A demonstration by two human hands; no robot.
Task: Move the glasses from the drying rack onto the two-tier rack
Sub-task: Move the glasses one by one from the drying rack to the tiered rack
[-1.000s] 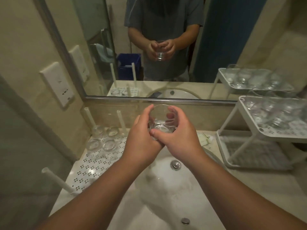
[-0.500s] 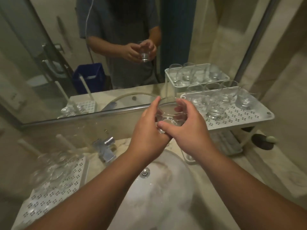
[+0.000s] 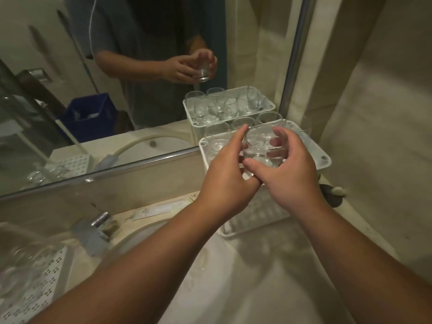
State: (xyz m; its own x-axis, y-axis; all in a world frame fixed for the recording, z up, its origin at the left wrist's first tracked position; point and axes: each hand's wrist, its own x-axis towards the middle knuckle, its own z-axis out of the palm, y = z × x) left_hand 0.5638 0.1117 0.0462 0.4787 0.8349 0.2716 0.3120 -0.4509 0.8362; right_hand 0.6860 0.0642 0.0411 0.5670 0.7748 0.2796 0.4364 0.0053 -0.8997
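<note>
**Glass held in both hands above the two-tier rack**

A pale stone tabletop (image 3: pixel 268 249) ran under a wide wall mirror (image 3: pixel 140 90), with a round white basin (image 3: pixel 210 277) set into it and a chrome tap (image 3: pixel 98 226) at the basin's back edge. At the right end of the tabletop, against the mirror, stood the white two-tier rack (image 3: pixel 323 160). Its perforated upper tier already carried several clear glasses (image 3: pixel 216 132) along the mirror side, standing upright; its lower tier (image 3: pixel 257 213) showed beneath the wrists, blurred.

Both hands were raised over the near part of the upper tier with one clear glass (image 3: pixel 263 146) between them. The left hand (image 3: pixel 226 181) came in from the left, its index finger stretched up along the glass's left wall and its other fingers hidden behind the glass and the right thumb. The right hand (image 3: pixel 289 169) curled round the glass from the right, with fingers (image 3: pixel 279 136) wrapped over the far side of the rim and showing through the clear wall, and the thumb pressed across the near side at the base. The glass sat upright, mouth up, cupped between the two hands and clear of the tier's surface; whether its base touched a neighbouring glass could not be told.

At the lower left edge lay the perforated drying rack (image 3: pixel 39 288), with more glasses (image 3: pixel 21 265) on it, heavily blurred. The mirror repeated the person's hands, the glass and the rack.
</note>
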